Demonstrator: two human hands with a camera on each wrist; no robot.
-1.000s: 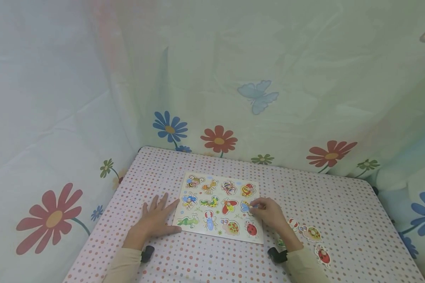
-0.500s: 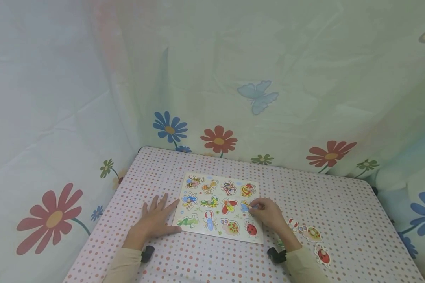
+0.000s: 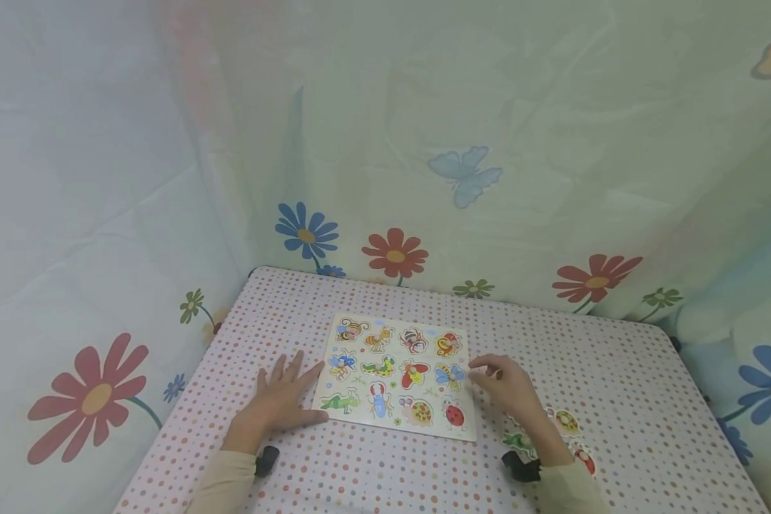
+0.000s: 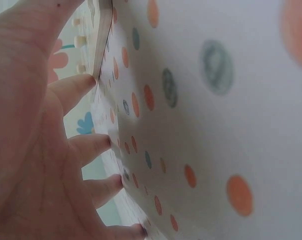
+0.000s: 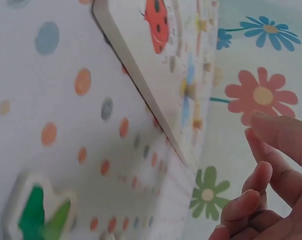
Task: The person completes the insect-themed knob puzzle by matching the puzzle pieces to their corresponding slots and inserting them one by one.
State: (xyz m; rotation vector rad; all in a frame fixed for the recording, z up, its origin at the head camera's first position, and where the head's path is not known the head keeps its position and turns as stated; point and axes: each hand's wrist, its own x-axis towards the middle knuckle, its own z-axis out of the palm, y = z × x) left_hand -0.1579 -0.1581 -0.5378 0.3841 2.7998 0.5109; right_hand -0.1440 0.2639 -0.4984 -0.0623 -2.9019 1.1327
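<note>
A pale board (image 3: 360, 421) with rows of cartoon insect pictures and knobbed puzzle pieces lies on the dotted tablecloth. My left hand (image 3: 279, 403) rests spread at its left side, thumb and index fingertip at the board's edge. In the left wrist view, the fingertips (image 4: 86, 82) touch the cloth and the board's side. A blue-winged bee-like piece (image 3: 450, 376) lies at the right end of the middle row. Just off the right edge hovers my right hand (image 3: 507, 389), fingers loosely bent, with nothing between thumb and index finger in the right wrist view.
Near the right forearm lie loose pieces: a green one (image 3: 519, 441), a snail (image 3: 565, 421) and a ladybug (image 3: 585, 462), partly hidden by the arm. A flower-printed curtain (image 3: 373, 178) rises behind the table.
The right hand has let go of the blue-winged piece, which stays on the board, and has drawn back to the right. My left hand has not moved.
</note>
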